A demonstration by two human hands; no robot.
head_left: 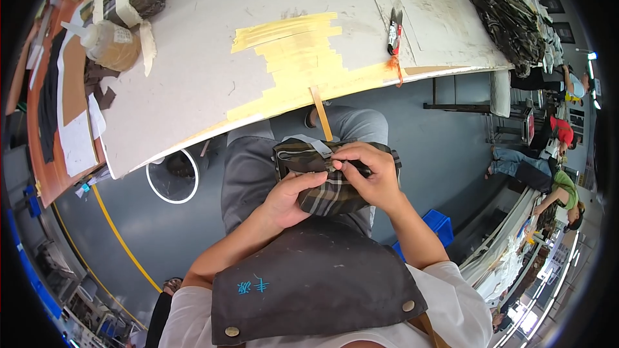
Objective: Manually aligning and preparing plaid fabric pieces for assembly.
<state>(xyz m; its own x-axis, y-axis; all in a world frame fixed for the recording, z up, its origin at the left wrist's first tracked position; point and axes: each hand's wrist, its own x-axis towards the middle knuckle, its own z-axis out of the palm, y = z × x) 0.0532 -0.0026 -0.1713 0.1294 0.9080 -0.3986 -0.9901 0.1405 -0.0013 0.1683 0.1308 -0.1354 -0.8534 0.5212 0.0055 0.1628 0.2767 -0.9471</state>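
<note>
On my lap lies a dark plaid fabric pouch (pixel 335 196) with a zipper along its upper side. My left hand (pixel 287 200) grips its near left part, thumb laid over the top. Close to the zipper, my right hand (pixel 371 171) pinches with thumb and forefinger at a small part of the pouch, too small to make out. A pale grey strip (pixel 314 144) sticks up beside the right fingertips. Both hands are just below the table's near edge.
The grey-topped table (pixel 193 38) carries yellow tape (pixel 300 58), thread snips (pixel 394 31) and a plastic bottle (pixel 111 45). Piled plaid fabric (pixel 506 16) sits far right. A white-rimmed bin (pixel 172 177) stands on the floor at left, a blue crate (pixel 438 227) at right. Other people work at far right.
</note>
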